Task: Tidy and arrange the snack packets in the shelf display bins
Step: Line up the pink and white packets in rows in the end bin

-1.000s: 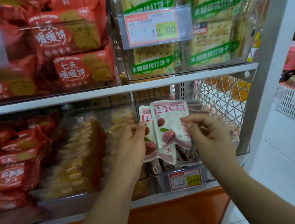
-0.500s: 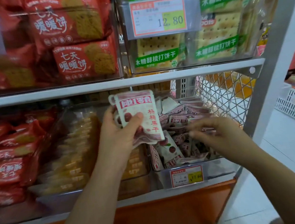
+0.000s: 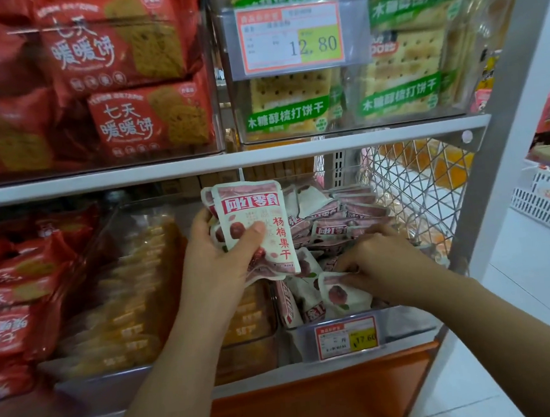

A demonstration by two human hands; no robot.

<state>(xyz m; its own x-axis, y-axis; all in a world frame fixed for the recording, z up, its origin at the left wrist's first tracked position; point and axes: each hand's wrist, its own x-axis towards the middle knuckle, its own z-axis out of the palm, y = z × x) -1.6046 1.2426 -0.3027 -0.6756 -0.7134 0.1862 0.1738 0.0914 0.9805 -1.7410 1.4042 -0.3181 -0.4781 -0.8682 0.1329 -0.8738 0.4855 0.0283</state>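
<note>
A: L hand (image 3: pixel 225 261)?
B: Mid-frame, thumb & fingers clamped on packet stack (image 3: pixel 251 216), just above the bin.
A: R hand (image 3: pixel 386 258)?
B: Lower right, in clear bin (image 3: pixel 414 322), fingertips pinching a loose packet (image 3: pixel 343 296).

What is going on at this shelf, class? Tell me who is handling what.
A person is tidying white fruit-snack packets in the lower right bin. The left hand holds a stack of packets upright above the bin's left edge, thumb across the front. The right hand reaches down into the bin and pinches a loose packet near the front. Behind it, other packets lie jumbled.
</note>
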